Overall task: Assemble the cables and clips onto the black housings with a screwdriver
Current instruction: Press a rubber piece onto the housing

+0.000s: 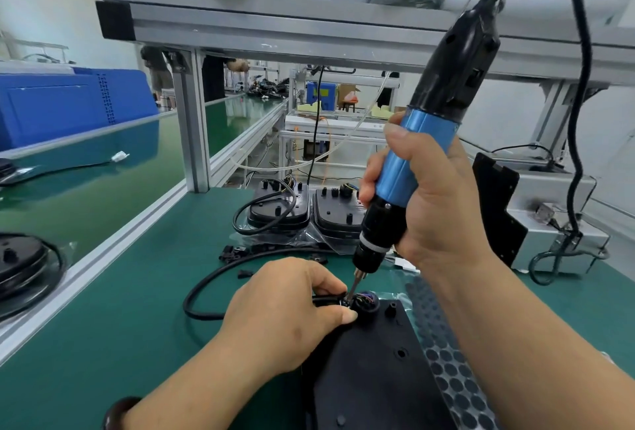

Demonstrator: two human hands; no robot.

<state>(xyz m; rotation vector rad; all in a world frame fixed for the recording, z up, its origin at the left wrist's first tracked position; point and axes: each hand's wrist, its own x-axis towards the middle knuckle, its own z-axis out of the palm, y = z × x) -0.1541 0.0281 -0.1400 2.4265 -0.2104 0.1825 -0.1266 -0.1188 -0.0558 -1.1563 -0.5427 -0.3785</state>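
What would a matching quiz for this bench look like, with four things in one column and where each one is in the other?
Things:
1. screwdriver
2. cable
3. blue crate
4. clips

Places:
A. far left, beyond the green belt
B. pinched by the left hand at the housing
C. gripped in the right hand
D. loose on the mat, beyond the left hand

Pairs: 1-C, 2-B, 3-A, 4-D

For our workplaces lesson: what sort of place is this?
Most likely a factory assembly line: a green conveyor belt, a corded electric screwdriver in the right hand, black housings queued on the bench.
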